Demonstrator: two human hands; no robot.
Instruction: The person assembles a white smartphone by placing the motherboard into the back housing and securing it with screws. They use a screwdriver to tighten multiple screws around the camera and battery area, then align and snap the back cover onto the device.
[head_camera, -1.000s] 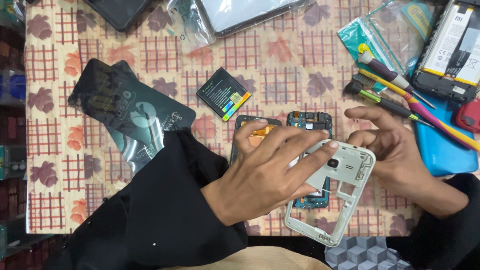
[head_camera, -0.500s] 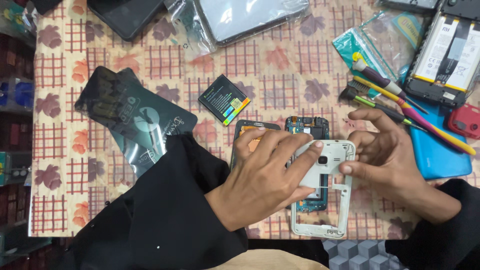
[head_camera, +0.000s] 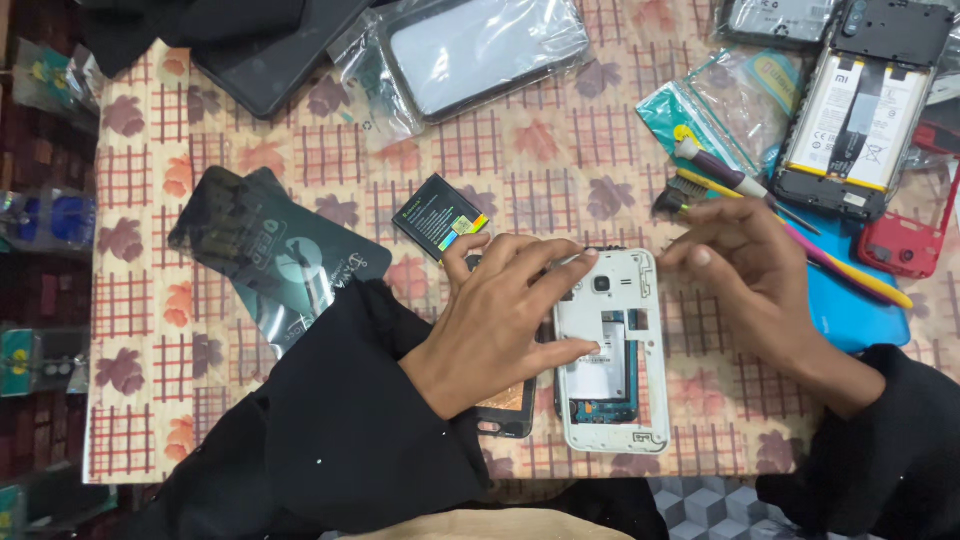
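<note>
My left hand (head_camera: 500, 315) lies spread over the white phone frame (head_camera: 612, 350), fingers loosely extended, the thumb pressing on the open back and the fingertips reaching its top left corner; it pins the frame rather than clasps it. My right hand (head_camera: 745, 270) hovers just beside the frame's top right corner, fingers half curled and holding nothing that I can make out. The frame lies flat near the front edge of the table (head_camera: 300, 160), its lower end close to the drop, and it partly overlaps a dark phone panel (head_camera: 510, 405) beneath my left palm.

Room is tight on the right: a cluster of screwdrivers and a brush (head_camera: 730, 185) sits just past my right fingers, with a blue phone cover (head_camera: 850, 310) under them and a red one (head_camera: 905, 245) beyond. An opened phone with its battery showing (head_camera: 860, 110) lies further back. A small black battery (head_camera: 440, 215) rests near my left fingertips. To the left, a dark glossy packet (head_camera: 270, 255) touches my sleeve. A bagged phone case (head_camera: 470, 50) lies at the far edge.
</note>
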